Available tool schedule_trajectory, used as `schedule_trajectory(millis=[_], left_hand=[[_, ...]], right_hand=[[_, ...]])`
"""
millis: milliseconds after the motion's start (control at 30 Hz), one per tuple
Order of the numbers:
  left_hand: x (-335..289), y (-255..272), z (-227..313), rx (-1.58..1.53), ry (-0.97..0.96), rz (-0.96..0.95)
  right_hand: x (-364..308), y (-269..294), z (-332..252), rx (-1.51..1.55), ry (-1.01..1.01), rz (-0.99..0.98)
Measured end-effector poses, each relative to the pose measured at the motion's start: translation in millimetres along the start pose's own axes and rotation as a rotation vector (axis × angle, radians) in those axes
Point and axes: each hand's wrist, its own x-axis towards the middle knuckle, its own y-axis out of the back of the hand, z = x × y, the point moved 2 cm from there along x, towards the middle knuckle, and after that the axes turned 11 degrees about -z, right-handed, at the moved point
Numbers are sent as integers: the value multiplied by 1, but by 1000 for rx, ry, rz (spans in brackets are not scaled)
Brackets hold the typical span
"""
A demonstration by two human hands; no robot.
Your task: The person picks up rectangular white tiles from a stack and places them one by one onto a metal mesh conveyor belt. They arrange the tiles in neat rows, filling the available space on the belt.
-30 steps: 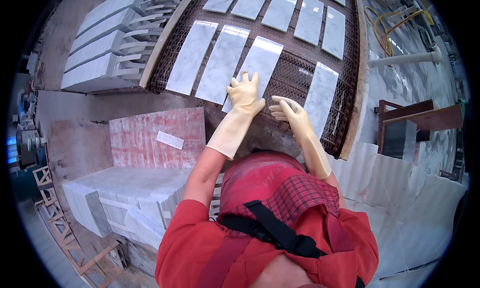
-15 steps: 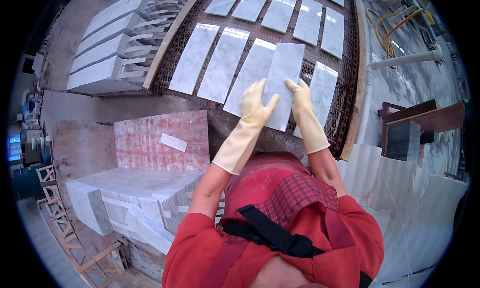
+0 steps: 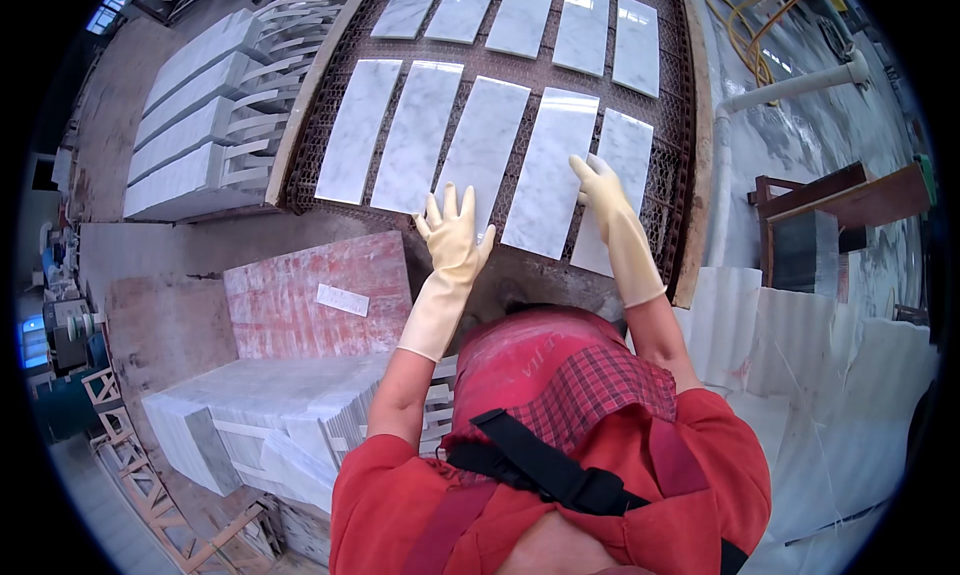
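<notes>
Pale grey marble tiles lie in rows on a dark mesh rack. My left hand (image 3: pixel 457 237), in a cream rubber glove, is open with fingers spread over the near end of the third tile (image 3: pixel 487 130) in the front row. To its right, the fourth tile (image 3: pixel 550 185) lies flat. My gloved right hand (image 3: pixel 607 200) is at that tile's right edge, its thumb over the polished face and its fingers loosely apart, gripping nothing. Partly behind this hand lies the last tile (image 3: pixel 630 140) of the row.
Wooden rails (image 3: pixel 699 125) edge the mesh rack (image 3: pixel 410 120). Stacked slabs separated by strips (image 3: pixel 185 125) stand at far left. Nearer are a reddish board (image 3: pixel 300 275) with a small white piece (image 3: pixel 343 299) and another slab stack (image 3: pixel 270 380). A pipe (image 3: pixel 790 87) and corrugated sheets (image 3: pixel 800 355) are at right.
The fourth tile, earlier between both hands and overlapping its left neighbour, now lies flat in its own place. My left hand has let go and moved left, fingers spreading. The view has shifted slightly.
</notes>
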Motion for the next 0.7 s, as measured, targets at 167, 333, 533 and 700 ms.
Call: schedule_trajectory(millis=[167,333,533,700], left_hand=[[4,-4,2,-46,2,43],[11,-10,15,-39,21,38],[27,0,25,-29,75,-76],[31,7,25,26,57,-116]], right_hand=[[-57,19,-11,-186,265,-37],[-73,28,18,-68,290,-78],[-81,29,22,-16,290,-50],[-74,31,16,-48,291,4]])
